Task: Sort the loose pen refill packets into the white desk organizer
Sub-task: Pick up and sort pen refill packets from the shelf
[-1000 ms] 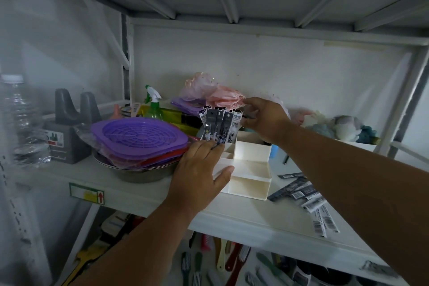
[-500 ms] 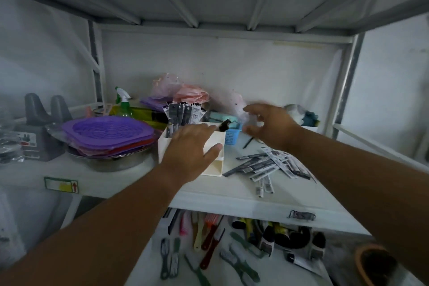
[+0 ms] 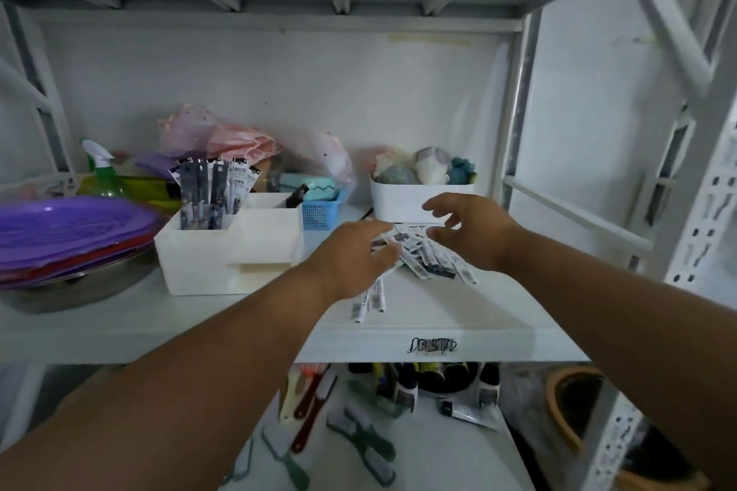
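The white desk organizer stands on the shelf left of centre, with several pen refill packets upright in its back-left compartment. A loose pile of refill packets lies flat on the shelf to its right, and two more packets lie near the front edge. My left hand reaches over the left side of the pile, fingers extended; whether it touches the packets I cannot tell. My right hand hovers over the pile's right side with fingers spread and holds nothing.
Purple lids on a metal bowl sit at the far left, beside a green spray bottle. A blue basket and a white bin of soft items stand at the back. Brushes and bottles lie on the shelf below.
My left hand has left the organizer and moved right to the loose pile. My right hand has drawn back from the upright packets and come down over the same pile.
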